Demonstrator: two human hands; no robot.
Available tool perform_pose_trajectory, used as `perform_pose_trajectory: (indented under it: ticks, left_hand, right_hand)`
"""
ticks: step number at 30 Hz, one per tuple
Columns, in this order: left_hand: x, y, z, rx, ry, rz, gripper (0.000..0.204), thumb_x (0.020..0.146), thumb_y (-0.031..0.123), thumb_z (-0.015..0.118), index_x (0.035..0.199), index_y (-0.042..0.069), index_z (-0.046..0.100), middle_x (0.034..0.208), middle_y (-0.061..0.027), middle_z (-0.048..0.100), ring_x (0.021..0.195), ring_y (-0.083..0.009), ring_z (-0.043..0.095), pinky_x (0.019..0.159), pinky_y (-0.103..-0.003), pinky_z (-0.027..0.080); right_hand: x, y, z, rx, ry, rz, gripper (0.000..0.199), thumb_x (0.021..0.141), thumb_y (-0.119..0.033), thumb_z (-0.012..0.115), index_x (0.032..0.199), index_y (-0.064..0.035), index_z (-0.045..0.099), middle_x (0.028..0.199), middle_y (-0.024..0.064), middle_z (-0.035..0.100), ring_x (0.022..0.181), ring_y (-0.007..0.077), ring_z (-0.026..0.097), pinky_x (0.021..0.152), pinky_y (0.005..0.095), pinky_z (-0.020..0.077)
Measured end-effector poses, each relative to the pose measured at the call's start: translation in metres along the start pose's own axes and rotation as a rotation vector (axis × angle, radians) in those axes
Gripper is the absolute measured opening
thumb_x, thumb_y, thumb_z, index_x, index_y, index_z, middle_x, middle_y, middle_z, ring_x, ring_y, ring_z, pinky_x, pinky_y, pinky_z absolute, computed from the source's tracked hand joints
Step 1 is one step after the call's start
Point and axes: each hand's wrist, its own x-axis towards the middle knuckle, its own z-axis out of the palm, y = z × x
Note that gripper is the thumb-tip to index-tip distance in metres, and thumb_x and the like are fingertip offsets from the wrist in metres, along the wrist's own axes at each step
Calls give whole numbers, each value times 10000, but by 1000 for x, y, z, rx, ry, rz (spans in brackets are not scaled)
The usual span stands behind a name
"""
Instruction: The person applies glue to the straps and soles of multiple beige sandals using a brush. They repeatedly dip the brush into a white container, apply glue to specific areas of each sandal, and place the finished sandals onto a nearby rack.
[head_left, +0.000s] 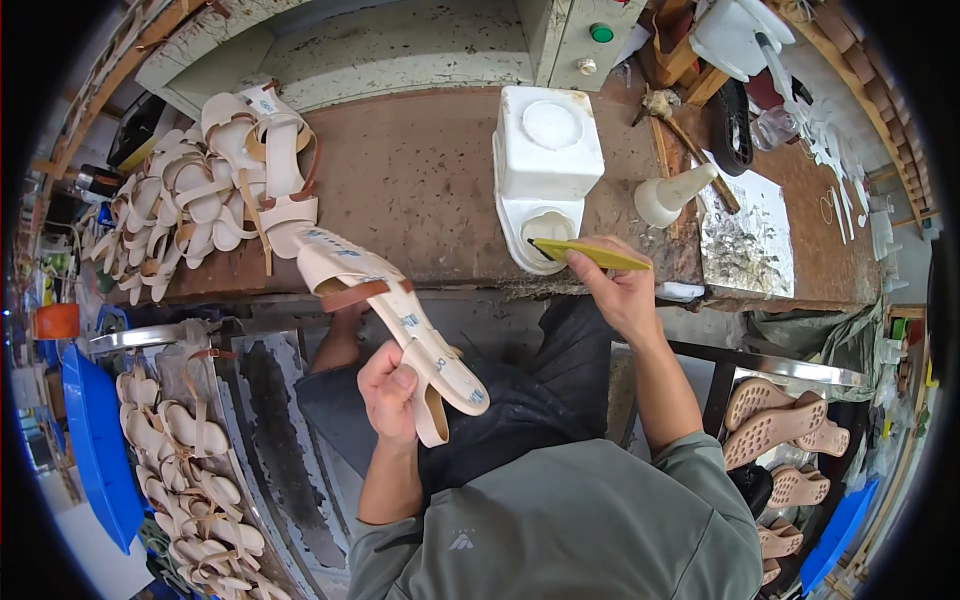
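Observation:
My left hand (388, 392) is closed round the near part of a beige sandal (385, 285). The sandal slants over my lap toward the bench, showing a long pale face with blue marks, and has a brown strap and a beige strap hanging from it. My right hand (622, 288) grips a yellow-handled brush (590, 254). The brush's dark tip is over the round opening at the front of a white plastic container (548, 150); whether it touches the contents I cannot tell.
Beige sandals (190, 190) lie heaped at the bench's left. To the right stand a white cone-topped bottle (672, 197), a hammer (690, 140) and a stained paper sheet (748, 230). More sandals (190, 440) fill a rack at lower left; tan soles (775, 425) sit at lower right.

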Motion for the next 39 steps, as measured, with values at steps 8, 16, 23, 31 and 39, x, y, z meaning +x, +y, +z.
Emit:
perform_pose_trajectory:
  ticks: [8,16,23,31,39]
  left_hand:
    - [2,-13,1,-96,-74,-123,310,826,242,564,788,-61,513,820,-193,612,668,-187,586,604,-287,478]
    - [-1,1,25,-73,-111,-161,331,808,261,552,706,-53,536,771,-160,616,624,-161,544,539,-270,413]
    - [-9,25,47,-30,-301,-60,315,833,232,504,675,-40,521,716,-140,607,555,-142,529,483,-262,385]
    - [-25,54,60,27,-390,40,366,838,272,539,648,-39,516,717,-167,617,567,-188,565,503,-291,425]
    - [-36,63,61,60,-410,87,387,829,295,561,614,-22,502,704,-178,625,584,-204,575,521,-309,429]
  right_hand:
    - [8,5,6,-30,-25,21,114,820,-70,631,894,14,656,781,65,626,655,96,557,564,227,430]
    - [4,-4,0,302,-1,368,127,819,-79,646,869,39,645,718,40,630,585,83,549,528,210,432]
    - [-22,-74,16,604,46,-192,130,781,-24,648,880,59,632,758,130,655,622,189,602,558,273,483]
    - [-35,-96,35,472,23,-546,173,753,-18,672,897,54,611,802,168,649,678,237,640,587,311,505]
    - [-55,-104,29,381,-16,-612,189,733,2,670,902,54,603,815,173,641,707,258,649,557,318,492]
